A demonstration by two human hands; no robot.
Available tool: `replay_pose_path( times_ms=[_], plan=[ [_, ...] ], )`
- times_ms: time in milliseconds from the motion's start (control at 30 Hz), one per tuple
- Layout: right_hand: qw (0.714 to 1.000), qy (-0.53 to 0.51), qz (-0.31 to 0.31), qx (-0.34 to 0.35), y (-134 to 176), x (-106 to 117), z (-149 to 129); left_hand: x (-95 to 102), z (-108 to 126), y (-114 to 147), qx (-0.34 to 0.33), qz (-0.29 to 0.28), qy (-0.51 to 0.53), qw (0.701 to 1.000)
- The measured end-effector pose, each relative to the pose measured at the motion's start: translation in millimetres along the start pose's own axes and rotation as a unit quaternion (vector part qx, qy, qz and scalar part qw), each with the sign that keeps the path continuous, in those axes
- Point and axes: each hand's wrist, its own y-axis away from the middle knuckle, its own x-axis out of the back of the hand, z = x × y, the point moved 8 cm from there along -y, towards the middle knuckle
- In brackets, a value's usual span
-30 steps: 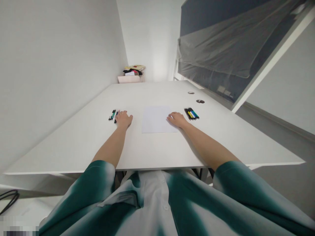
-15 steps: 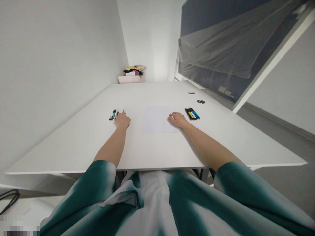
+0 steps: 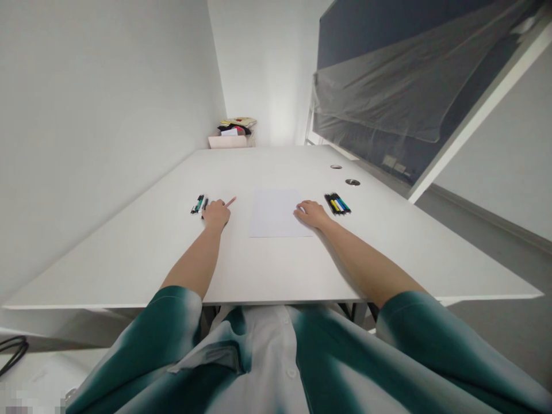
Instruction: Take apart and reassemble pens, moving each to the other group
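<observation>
To the left of the white paper sheet [image 3: 273, 214], I see from my distant post the left hand [image 3: 216, 215], whose grip is grasping a slim pinkish pencil-like stick [image 3: 231, 202]; its free end slants toward the sheet. Beside this hand, on its side farther from the sheet, lie green and black markers [image 3: 199, 204], partly hidden by the fingers. At the right edge of the sheet, the right hand [image 3: 311, 214] rests with its grip released, the fingers lying on the paper. Just to the right of the sheet, coloured markers [image 3: 337, 204] lie side by side, yellow, white, blue and green among them. Under the sheet is the white table [image 3: 254, 270], and well beyond the sheet stands a pale pink box [image 3: 227, 142].
</observation>
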Motion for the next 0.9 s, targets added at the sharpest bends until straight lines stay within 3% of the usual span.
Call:
replay_pose_path(
  times_ms=[333, 567, 900],
  plan=[
    [1.0, -0.006, 0.002, -0.007, 1, 1, -1, -3.2, 1, -1, -0.001, -0.022, -0.01, 1.0],
    [1.0, -0.008, 0.002, -0.007, 0, 1, 0, 1.1, 8, 3, -0.011, 0.008, 0.032, 0.999],
    [1.0, -0.019, 0.016, -0.016, 1, 4, 0, 11.5, 61, 21, -0.139, 0.039, 0.233, 0.962]
  ],
)
